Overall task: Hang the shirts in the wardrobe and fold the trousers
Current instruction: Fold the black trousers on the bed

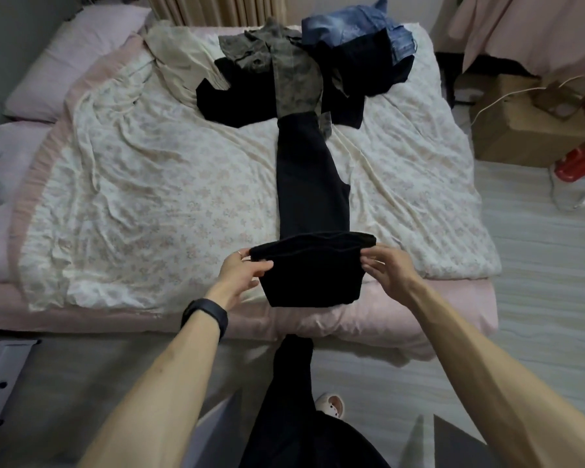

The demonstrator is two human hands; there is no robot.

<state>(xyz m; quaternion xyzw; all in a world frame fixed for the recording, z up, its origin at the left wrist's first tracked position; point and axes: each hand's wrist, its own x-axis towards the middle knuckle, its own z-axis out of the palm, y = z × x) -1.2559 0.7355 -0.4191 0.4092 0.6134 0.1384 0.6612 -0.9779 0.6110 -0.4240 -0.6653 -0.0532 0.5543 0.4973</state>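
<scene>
Pinching soft black trousers (313, 184) at their folded edge, left hand (242, 275) and right hand (387, 270) clamp cloth.

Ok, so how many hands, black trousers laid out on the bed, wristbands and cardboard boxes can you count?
Hands: 2, the left hand and the right hand
Black trousers: 1
Wristband: 1
Cardboard box: 1
Total: 5
</scene>
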